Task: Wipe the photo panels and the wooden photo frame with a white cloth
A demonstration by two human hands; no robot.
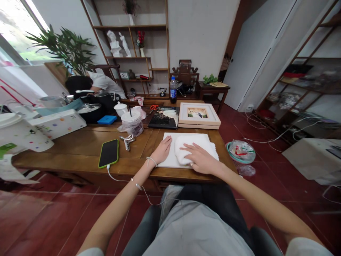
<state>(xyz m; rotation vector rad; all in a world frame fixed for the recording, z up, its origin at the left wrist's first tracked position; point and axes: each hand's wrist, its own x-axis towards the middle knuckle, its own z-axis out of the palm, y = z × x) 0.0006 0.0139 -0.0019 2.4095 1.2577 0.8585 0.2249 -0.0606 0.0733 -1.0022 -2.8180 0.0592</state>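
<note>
A white board tops a wooden table above red tiles

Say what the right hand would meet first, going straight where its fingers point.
Past the bunched white cloth beneath it, the right hand likely meets the left hand; depth is unclear.

Near the front right corner of the worktop, the cloth hides part of the white board from me. At the left end, a paper cup is cut off; I can't read the tiny label on the bottle.
</note>
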